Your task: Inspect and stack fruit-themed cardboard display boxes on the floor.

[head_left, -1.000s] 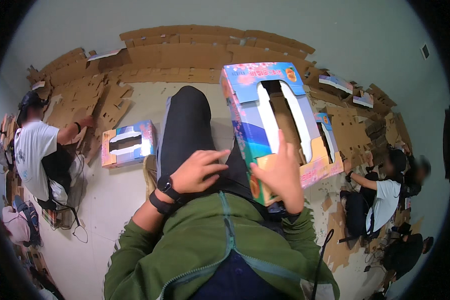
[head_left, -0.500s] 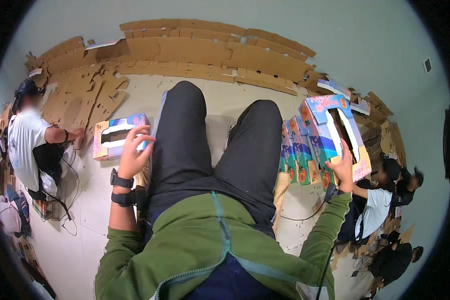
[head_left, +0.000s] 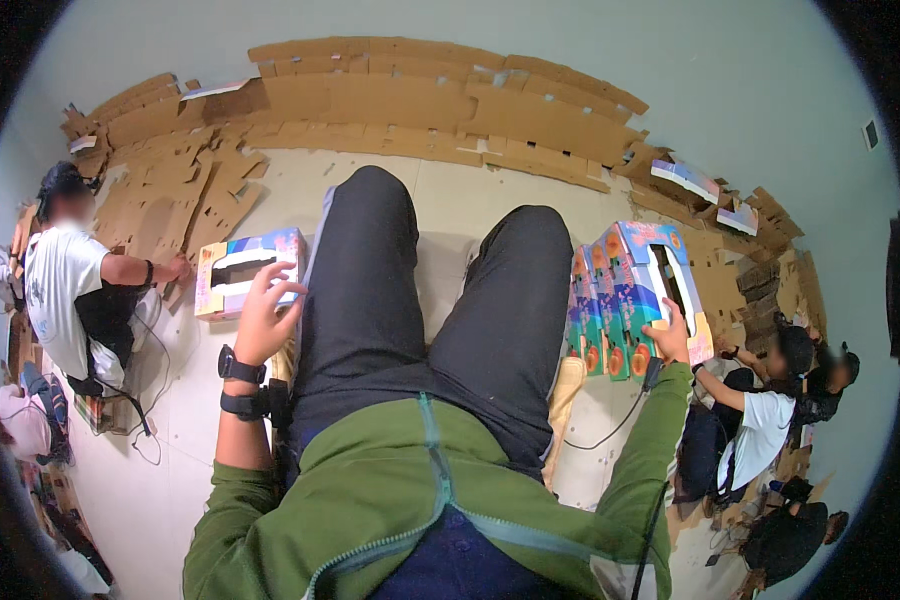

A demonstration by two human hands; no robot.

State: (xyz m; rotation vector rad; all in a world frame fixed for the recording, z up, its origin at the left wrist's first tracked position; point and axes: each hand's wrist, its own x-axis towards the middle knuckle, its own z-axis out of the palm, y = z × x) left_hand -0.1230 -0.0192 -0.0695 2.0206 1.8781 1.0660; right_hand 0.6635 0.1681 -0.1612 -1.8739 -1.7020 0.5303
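At the right, beyond my thigh, a printed cardboard carton [head_left: 638, 262] in blue, pink and yellow with a white-edged cutout stands at the end of a row of similar cartons [head_left: 592, 330]. My right hand [head_left: 672, 338] grips its near edge, thumb on the printed side and fingers at the cutout. On the left, another such carton [head_left: 208, 290] sits on the floor beside my thigh, its dark cutout uppermost. Over its near right corner hovers my left hand [head_left: 268, 312], fingers apart and loosely curved, holding nothing. Whether that hand touches the carton, I cannot tell.
Flattened brown cardboard [head_left: 370, 105] lines the wall ahead, with more sheets [head_left: 160, 200] on the floor at left. A person in a white shirt [head_left: 65, 290] works at left. Several others sit at right, one in a white shirt [head_left: 760, 425]. A cable [head_left: 610, 440] runs near my right arm.
My right hand has lowered the carton to the row's end; it looks smaller and farther from me. My left hand has hardly moved. The view has shifted slightly.
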